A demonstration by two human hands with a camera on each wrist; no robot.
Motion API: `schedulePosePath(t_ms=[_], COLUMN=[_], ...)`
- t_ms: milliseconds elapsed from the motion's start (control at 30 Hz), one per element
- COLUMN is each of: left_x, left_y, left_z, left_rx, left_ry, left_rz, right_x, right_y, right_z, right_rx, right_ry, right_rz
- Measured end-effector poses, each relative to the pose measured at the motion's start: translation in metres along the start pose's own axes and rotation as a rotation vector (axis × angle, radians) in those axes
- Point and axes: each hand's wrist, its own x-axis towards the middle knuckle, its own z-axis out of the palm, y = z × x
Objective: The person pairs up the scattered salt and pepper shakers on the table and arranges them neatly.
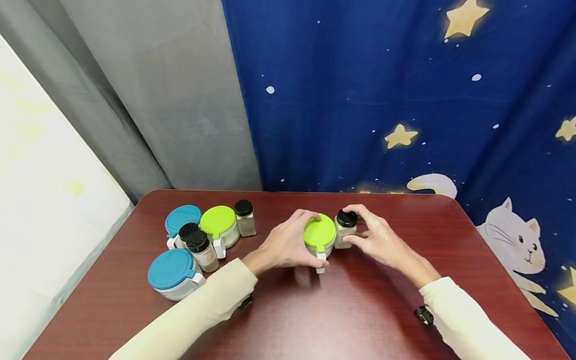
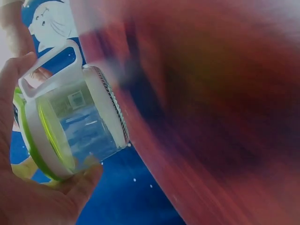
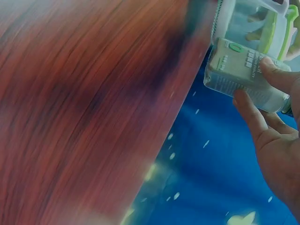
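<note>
My left hand (image 1: pixel 291 242) grips a clear seasoning jar (image 2: pixel 86 126) with a lime-green lid (image 1: pixel 320 231) and a white handle, fingers and thumb around its sides. Right beside it, my right hand (image 1: pixel 380 240) holds a black-capped spice bottle (image 1: pixel 344 235) between thumb and fingers. In the right wrist view the bottle (image 3: pixel 239 70) carries a printed label with a green mark, and it stands close against the green-lidded jar. The left wrist view shows the jar's handle (image 2: pixel 72 61) pointing away from the palm.
At the table's left stand two blue-lidded jars (image 1: pixel 170 270), another green-lidded jar (image 1: pixel 218 221) and several black-capped spice bottles (image 1: pixel 204 254), one of them (image 1: pixel 245 220) slightly apart toward the middle. The red-brown table (image 1: pixel 315 315) ends at a blue curtain (image 1: pixel 337 100) behind.
</note>
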Motion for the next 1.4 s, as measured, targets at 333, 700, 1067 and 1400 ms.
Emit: schedulePosePath(t_ms=[333, 700, 1067, 1400], left_x=[0.054, 0.096, 0.118, 0.131], left_y=[0.019, 0.037, 0.042, 0.052], left_z=[0.031, 0.055, 0.08, 0.088], left_rx=[-0.002, -0.004, -0.036, -0.05], left_ry=[-0.061, -0.089, -0.146, -0.221], left_rz=[0.038, 0.085, 0.079, 0.058], right_x=[-0.015, -0.027, -0.038, -0.047], right_y=[0.03, 0.052, 0.071, 0.085], right_z=[-0.036, -0.065, -0.078, -0.088], right_rx=[-0.119, -0.155, -0.178, -0.104], right_ry=[0.063, 0.135, 0.146, 0.151], right_rz=[0.064, 0.085, 0.146, 0.172])
